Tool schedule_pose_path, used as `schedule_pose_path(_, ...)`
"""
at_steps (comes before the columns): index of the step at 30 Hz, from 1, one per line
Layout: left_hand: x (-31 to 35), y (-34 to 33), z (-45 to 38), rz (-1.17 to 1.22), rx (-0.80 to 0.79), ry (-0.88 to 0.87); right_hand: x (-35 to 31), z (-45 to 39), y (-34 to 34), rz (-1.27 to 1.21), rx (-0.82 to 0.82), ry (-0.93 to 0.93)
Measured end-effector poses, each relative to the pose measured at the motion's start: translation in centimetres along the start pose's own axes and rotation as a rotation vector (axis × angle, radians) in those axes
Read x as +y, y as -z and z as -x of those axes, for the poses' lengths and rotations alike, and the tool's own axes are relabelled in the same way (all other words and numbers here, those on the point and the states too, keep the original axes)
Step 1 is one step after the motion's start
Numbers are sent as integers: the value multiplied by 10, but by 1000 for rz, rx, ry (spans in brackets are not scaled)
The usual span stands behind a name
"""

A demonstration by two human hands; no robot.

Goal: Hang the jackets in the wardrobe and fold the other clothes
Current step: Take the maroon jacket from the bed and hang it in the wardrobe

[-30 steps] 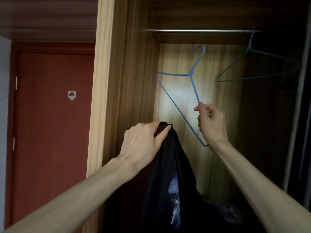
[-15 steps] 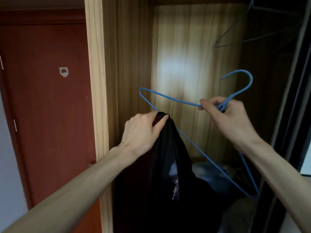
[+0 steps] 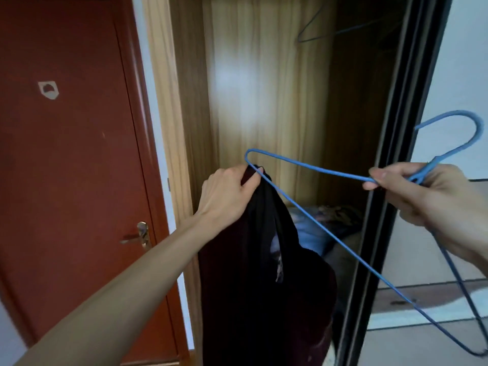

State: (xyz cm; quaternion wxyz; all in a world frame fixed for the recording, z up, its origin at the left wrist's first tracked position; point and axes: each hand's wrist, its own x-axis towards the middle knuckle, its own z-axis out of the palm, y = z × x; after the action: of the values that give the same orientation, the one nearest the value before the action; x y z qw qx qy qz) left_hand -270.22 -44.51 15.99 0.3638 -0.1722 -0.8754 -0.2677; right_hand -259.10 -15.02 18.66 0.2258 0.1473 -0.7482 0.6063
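We see the left hand (image 3: 227,192) pinching the top of a dark jacket (image 3: 261,273), which hangs in front of the open wardrobe (image 3: 264,88). The right hand (image 3: 422,191) grips a blue wire hanger (image 3: 317,171) at its neck, fingers curled round it. One hanger corner touches the jacket top at the left fingers. Another hanger (image 3: 314,35) hangs inside. Red door (image 3: 66,154) at left.

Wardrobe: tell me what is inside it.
Inside the wardrobe, a second blue wire hanger hangs near the top, and bundled cloth lies at the bottom. The dark jacket covers the lower left; the rail is out of frame.
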Motion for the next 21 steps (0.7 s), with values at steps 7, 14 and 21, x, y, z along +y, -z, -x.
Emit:
schedule_pose_path(7,1,-7,28,139,-159,-62,-16,78,13,139,-15,-195)
schedule_pose_path(14,37,-11,47,259,-253,-105,-16,121,11,287,-21,-257)
schedule_pose_path(21,93,-13,71,55,-263,-324,-1,130,-8,400,11,-179)
